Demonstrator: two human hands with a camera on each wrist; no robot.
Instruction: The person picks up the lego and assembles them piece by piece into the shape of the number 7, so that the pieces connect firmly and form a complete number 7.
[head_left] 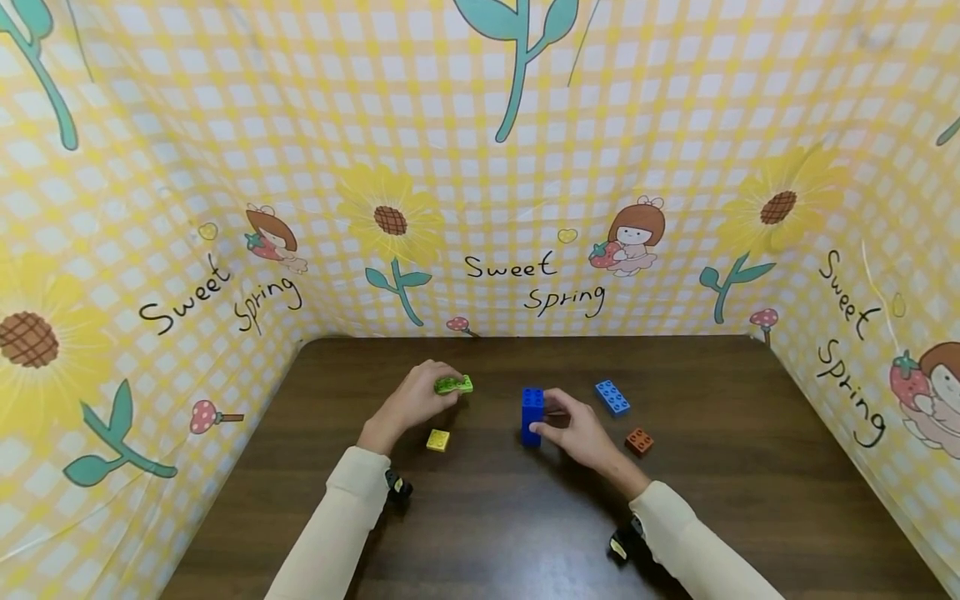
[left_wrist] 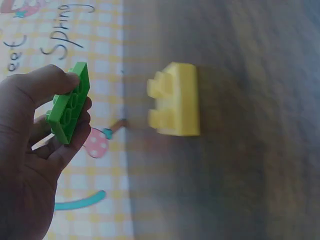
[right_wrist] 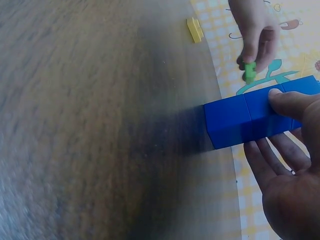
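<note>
My left hand pinches a lime-green toy building brick between thumb and fingers, its studs facing the thumb side in the left wrist view. Below that hand, a small yellow brick lies on the table. My right hand grips an upright dark blue brick tower, thumb on one side and fingers on the other. Seams in the right wrist view divide the tower into stacked bricks. Whether its base touches the table, I cannot tell.
To the right of my right hand, a lighter blue brick and an orange-brown brick lie studs up on the dark wooden table. A checked yellow cloth with printed flowers hangs around the back and sides.
</note>
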